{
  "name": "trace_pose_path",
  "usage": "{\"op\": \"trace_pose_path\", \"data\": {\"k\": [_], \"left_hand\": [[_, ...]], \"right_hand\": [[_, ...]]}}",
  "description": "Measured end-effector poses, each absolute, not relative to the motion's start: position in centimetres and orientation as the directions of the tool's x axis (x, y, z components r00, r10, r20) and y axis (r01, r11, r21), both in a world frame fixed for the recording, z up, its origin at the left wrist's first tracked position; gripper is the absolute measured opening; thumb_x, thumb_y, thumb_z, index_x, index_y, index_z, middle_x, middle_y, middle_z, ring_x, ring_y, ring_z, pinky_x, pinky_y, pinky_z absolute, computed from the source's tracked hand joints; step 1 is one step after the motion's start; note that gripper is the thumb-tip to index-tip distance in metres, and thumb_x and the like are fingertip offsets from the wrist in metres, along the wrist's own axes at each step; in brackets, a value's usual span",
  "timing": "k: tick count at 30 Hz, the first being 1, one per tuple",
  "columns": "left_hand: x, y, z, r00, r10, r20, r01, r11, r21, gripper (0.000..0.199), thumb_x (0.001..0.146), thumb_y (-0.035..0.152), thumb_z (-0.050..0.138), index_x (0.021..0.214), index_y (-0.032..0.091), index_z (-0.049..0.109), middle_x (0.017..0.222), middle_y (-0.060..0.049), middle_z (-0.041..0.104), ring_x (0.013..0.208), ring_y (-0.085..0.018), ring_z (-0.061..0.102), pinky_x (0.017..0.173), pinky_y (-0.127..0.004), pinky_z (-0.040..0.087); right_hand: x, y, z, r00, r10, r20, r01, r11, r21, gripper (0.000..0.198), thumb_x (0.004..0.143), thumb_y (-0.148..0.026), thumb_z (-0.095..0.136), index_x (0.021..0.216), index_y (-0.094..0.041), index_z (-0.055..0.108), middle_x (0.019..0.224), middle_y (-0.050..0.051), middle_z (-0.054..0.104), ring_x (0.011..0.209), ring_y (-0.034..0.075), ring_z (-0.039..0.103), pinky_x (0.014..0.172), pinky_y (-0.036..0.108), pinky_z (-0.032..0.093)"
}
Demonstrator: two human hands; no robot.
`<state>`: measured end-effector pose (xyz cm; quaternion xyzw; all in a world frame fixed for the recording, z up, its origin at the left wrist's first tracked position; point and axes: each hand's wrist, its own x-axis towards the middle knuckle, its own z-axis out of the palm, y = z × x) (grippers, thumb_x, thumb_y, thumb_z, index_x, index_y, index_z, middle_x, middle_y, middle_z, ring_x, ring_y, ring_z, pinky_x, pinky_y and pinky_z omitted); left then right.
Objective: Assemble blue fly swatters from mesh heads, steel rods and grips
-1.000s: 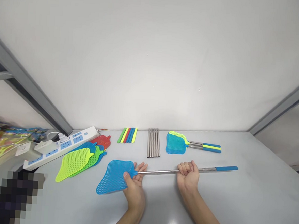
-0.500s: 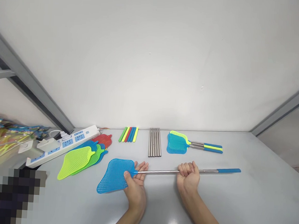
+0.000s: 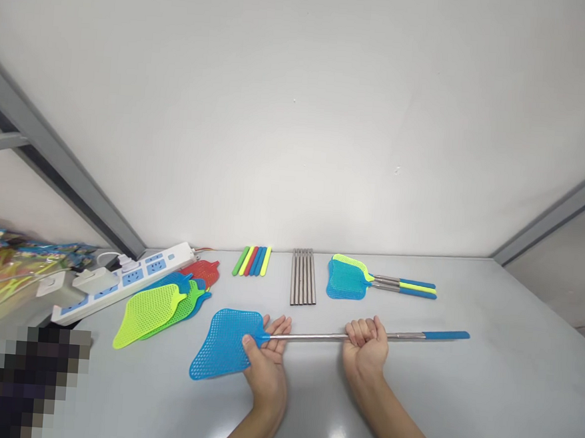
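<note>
A blue fly swatter (image 3: 228, 343) with a long metal rod and a blue grip (image 3: 447, 335) lies crosswise between my hands. My left hand (image 3: 266, 364) holds it where the mesh head meets the rod, thumb on top of the head and fingers stretched out beneath. Around the middle of the rod, my right hand (image 3: 366, 347) is closed in a fist. Beyond it rest several finished-looking swatters (image 3: 348, 279) with blue and yellow grips. Several bare metal rods (image 3: 303, 278) lie side by side, left of those swatters.
Several coloured grip sleeves (image 3: 252, 261) lie in a row near the wall. Loose mesh swatter heads (image 3: 150, 309) overlap at the left, against a white power strip (image 3: 133, 276) with plugs. Shiny plastic packages (image 3: 13, 273) are at the far left. Grey frame posts (image 3: 61, 149) flank the table.
My right hand has slid very slightly left along the rod. My left hand keeps the same hold, and the swatter stays nearly in place.
</note>
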<state>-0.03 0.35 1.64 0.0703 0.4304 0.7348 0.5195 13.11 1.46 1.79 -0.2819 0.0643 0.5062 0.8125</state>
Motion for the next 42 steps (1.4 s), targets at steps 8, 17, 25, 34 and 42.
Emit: {"op": "trace_pose_path", "data": {"k": [8, 17, 25, 34, 42], "left_hand": [[0.2, 0.1, 1.6, -0.442, 0.83, -0.339, -0.698, -0.082, 0.711, 0.044, 0.08, 0.039, 0.029, 0.106, 0.008, 0.046, 0.077, -0.014, 0.065, 0.079, -0.021, 0.061, 0.083, -0.04, 0.041], [0.5, -0.3, 1.6, -0.428, 0.839, -0.337, -0.703, -0.074, 0.708, 0.045, 0.081, 0.041, 0.028, 0.107, 0.01, 0.045, 0.078, -0.013, 0.064, 0.081, -0.02, 0.061, 0.084, -0.041, 0.04], [0.8, -0.4, 1.7, -0.407, 0.846, -0.344, -0.72, -0.065, 0.691, 0.046, 0.08, 0.043, 0.029, 0.109, 0.01, 0.043, 0.078, -0.014, 0.065, 0.082, -0.021, 0.061, 0.085, -0.039, 0.04], [1.1, -0.5, 1.7, -0.393, 0.844, -0.366, -0.729, -0.043, 0.683, 0.047, 0.08, 0.044, 0.028, 0.11, 0.01, 0.042, 0.078, -0.014, 0.064, 0.081, -0.021, 0.061, 0.083, -0.04, 0.04], [1.2, -0.7, 1.6, -0.392, 0.845, -0.365, -0.72, -0.035, 0.693, 0.048, 0.08, 0.044, 0.028, 0.111, 0.01, 0.041, 0.079, -0.014, 0.064, 0.081, -0.02, 0.061, 0.082, -0.039, 0.041]], "right_hand": [[12.8, 1.3, 1.9, 0.478, 0.787, -0.39, -0.858, 0.324, -0.399, 0.039, 0.074, -0.029, 0.045, 0.051, -0.019, 0.014, 0.038, -0.009, 0.014, 0.034, 0.005, 0.011, 0.034, 0.023, 0.011], [12.4, 1.1, 1.8, 0.476, 0.802, -0.361, -0.848, 0.31, -0.43, 0.039, 0.074, -0.028, 0.044, 0.051, -0.019, 0.015, 0.037, -0.009, 0.015, 0.033, 0.005, 0.012, 0.034, 0.023, 0.012], [12.1, 1.0, 2.0, 0.487, 0.782, -0.389, -0.845, 0.31, -0.436, 0.038, 0.075, -0.028, 0.043, 0.051, -0.019, 0.015, 0.038, -0.01, 0.014, 0.033, 0.005, 0.012, 0.033, 0.023, 0.013], [11.7, 0.7, 2.1, 0.499, 0.794, -0.348, -0.819, 0.3, -0.49, 0.038, 0.076, -0.031, 0.041, 0.051, -0.019, 0.015, 0.038, -0.01, 0.014, 0.033, 0.005, 0.012, 0.033, 0.022, 0.013], [11.4, 1.0, 1.9, 0.498, 0.788, -0.364, -0.824, 0.299, -0.481, 0.039, 0.075, -0.032, 0.042, 0.051, -0.019, 0.014, 0.037, -0.01, 0.014, 0.033, 0.005, 0.011, 0.033, 0.023, 0.012]]}}
